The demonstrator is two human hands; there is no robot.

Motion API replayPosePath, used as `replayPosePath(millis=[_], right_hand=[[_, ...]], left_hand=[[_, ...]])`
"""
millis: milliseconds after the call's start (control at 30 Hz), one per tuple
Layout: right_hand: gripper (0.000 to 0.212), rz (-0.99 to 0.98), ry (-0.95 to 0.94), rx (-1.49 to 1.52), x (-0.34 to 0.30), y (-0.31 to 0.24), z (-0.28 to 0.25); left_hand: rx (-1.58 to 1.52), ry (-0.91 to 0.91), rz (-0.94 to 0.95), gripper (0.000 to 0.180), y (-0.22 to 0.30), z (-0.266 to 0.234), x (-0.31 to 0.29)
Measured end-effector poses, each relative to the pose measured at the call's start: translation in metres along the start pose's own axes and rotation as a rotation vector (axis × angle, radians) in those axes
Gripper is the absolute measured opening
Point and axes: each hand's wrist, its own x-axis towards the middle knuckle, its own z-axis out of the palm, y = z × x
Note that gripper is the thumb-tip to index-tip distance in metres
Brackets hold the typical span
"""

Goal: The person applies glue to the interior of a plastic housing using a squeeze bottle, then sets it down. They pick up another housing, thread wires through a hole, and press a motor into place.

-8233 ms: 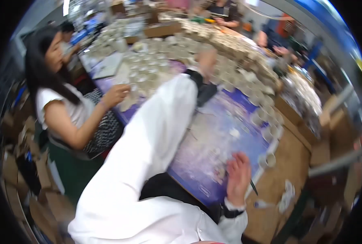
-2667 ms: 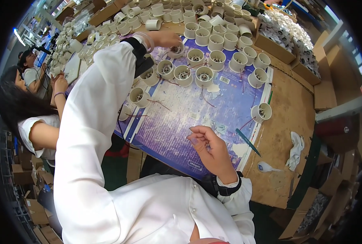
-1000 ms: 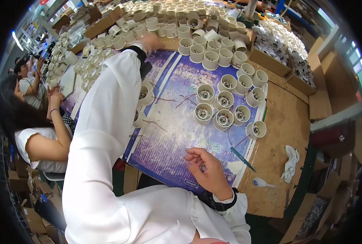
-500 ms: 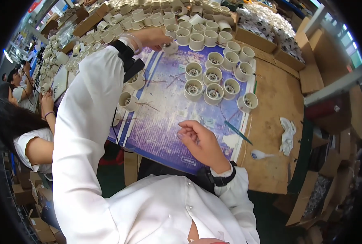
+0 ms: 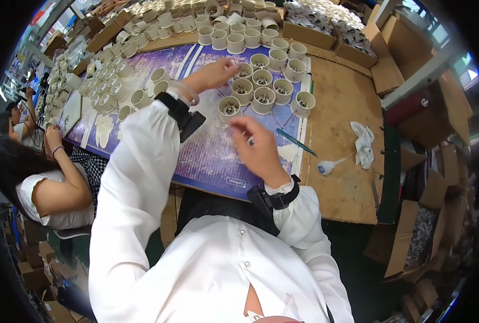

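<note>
My left hand (image 5: pixel 217 74) reaches across to the white cups with metal fittings inside, its bent fingertips at the rim of one cup (image 5: pixel 243 71). Those fingers are drawn together; whatever they may pinch is too small to make out. My right hand (image 5: pixel 258 149) hovers over the mat, fingers loosely curled and slightly blurred, with the thumb apart. Just beyond its fingertips stands another cup (image 5: pixel 229 110), at the near left of the group. Thin reddish wires come out between some cups.
A teal pen-like tool (image 5: pixel 297 142), a small white bottle (image 5: pixel 325 167) and a crumpled white cloth (image 5: pixel 362 145) lie to the right. Many more cups (image 5: pixel 235 42) line the back. Boxes of parts (image 5: pixel 309 35) stand behind. A co-worker (image 5: pixel 51 183) sits at the left.
My left hand has come back from the far cups toward the near group. One more cup now stands at that group's near left. My right hand has moved forward, close to it.
</note>
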Motion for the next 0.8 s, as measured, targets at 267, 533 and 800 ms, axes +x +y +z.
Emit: replayPosePath(millis=[267, 533, 800], right_hand=[[0.047, 0.022, 0.749, -0.427, 0.035, 0.040, -0.045], [0.044, 0.113, 0.601, -0.009, 0.050, 0.093, -0.050], [0.036, 0.199, 0.403, 0.153, 0.030, 0.055, -0.045]], left_hand=[[-0.467, 0.574, 0.271, 0.043, -0.022, 0.061, -0.052], [-0.692, 0.318, 0.220, 0.038, -0.046, 0.068, -0.060], [-0.396, 0.301, 0.038, 0.038, -0.026, 0.038, -0.081]])
